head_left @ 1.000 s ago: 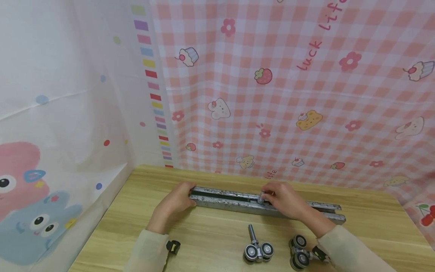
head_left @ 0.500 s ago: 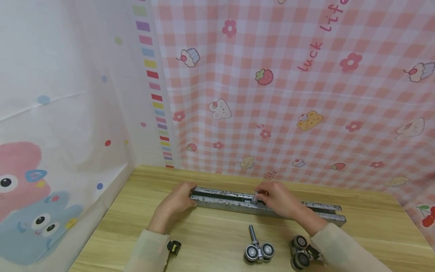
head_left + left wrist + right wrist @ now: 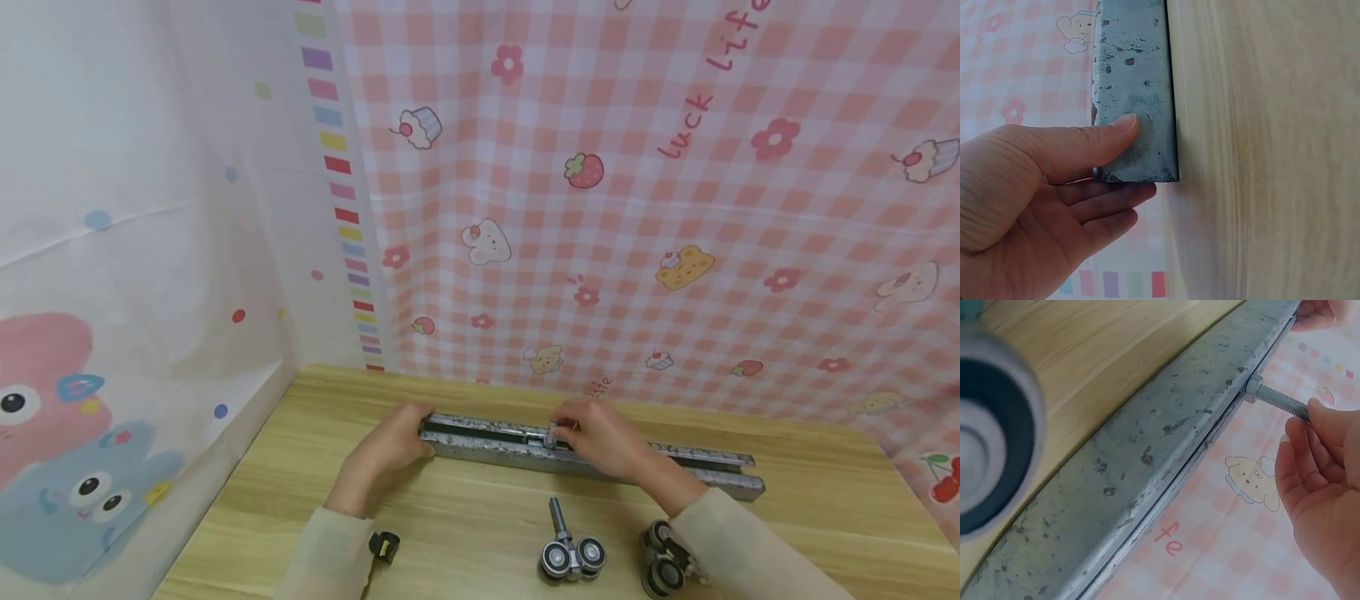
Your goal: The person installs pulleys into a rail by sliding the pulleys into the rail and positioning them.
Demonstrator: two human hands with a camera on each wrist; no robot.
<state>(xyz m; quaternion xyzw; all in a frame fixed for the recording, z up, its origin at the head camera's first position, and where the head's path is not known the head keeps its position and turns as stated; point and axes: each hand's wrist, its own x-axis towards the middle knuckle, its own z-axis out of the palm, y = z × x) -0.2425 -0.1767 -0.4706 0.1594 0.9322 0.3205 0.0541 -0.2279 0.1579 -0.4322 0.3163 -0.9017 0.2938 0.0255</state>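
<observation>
A worn grey metal channel rail (image 3: 487,451) lies lengthwise on the table with its slot facing up. My left hand (image 3: 392,437) grips its left end; in the left wrist view the thumb presses the side face while the other fingers reach round the end. My right hand (image 3: 603,437) pinches the tip of a threaded bolt (image 3: 1282,402) between thumb and fingers. That bolt, with a hex nut (image 3: 1252,389) at its base, stands up out of the slot near the rail's middle. Whatever it is fixed to inside the rail is mostly hidden.
A roller hanger (image 3: 572,556) with wheels and a bolt lies in front of the rail. Another roller hanger (image 3: 663,562) sits farther right, partly behind the right sleeve. A black strap (image 3: 385,546) shows at the left sleeve. A checked cloth (image 3: 637,208) hangs behind the table.
My right hand has slid leftward along the rail, carrying the bolt with it through the slot. The left hand has stayed at the rail's end.
</observation>
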